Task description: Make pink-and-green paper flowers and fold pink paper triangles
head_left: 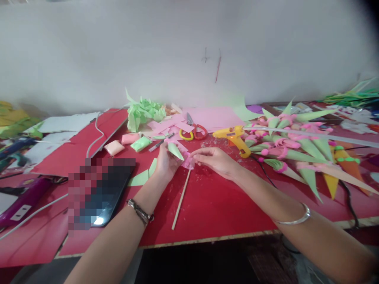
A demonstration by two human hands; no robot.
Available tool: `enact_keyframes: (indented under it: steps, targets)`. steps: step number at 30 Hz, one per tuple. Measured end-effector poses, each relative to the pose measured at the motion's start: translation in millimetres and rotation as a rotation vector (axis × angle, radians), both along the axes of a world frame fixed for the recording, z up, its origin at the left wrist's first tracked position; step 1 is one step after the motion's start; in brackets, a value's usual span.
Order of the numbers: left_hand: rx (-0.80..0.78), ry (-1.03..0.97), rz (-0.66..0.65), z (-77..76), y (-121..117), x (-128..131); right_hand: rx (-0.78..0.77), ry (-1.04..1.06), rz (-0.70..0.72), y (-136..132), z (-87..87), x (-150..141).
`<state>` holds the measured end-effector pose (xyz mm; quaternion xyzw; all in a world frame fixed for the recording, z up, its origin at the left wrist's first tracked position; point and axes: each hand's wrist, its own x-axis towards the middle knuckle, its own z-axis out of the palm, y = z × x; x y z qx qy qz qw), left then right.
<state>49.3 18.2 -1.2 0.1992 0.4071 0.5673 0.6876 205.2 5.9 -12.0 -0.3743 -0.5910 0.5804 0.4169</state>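
Head view: I see left grip holding green cone; right grip narrow, fingertips pinching pink piece just beside cone. Both lie between hands, over red table, near far end of stick. I judge light pressure best: cone looks easily creased, so steady it with left, adjust pink piece with right. I count one held cone, one stick, one glue gun, one pair of scissors, three packets; piled cones overlap too much to count.
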Motion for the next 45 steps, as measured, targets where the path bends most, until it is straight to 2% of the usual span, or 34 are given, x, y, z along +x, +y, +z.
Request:
enact_keyframes:
  steps: [12, 18, 24, 31, 35, 41, 45]
  targets:
    - [-0.009, 0.004, -0.002, 0.4, -0.2, 0.8, 0.021, -0.06, -0.067, -1.7, 4.2, -1.5]
    - [0.004, -0.021, 0.019, 0.3, -0.9, 1.6, 0.028, 0.012, -0.093, -0.4, 2.7, -1.7]
    - [0.019, -0.021, -0.001, 0.2, -1.0, 1.7, -0.028, 0.079, -0.041, -2.0, 7.5, -3.1]
    - [0.012, -0.024, 0.009, 0.6, -1.7, 1.7, 0.082, -0.006, -0.107, 0.3, 2.5, -1.0]
    - [-0.004, -0.014, 0.015, 1.0, -1.9, 1.9, 0.028, 0.057, -0.136, 0.8, 2.9, -1.3]
    - [0.008, -0.017, -0.008, 0.7, -1.9, 1.6, 0.026, 0.114, -0.178, 3.3, -1.1, 0.2]
    - [0.031, -0.033, -0.034, -0.3, -1.8, 1.2, -0.094, 0.231, -0.21, 4.4, -0.4, 1.4]
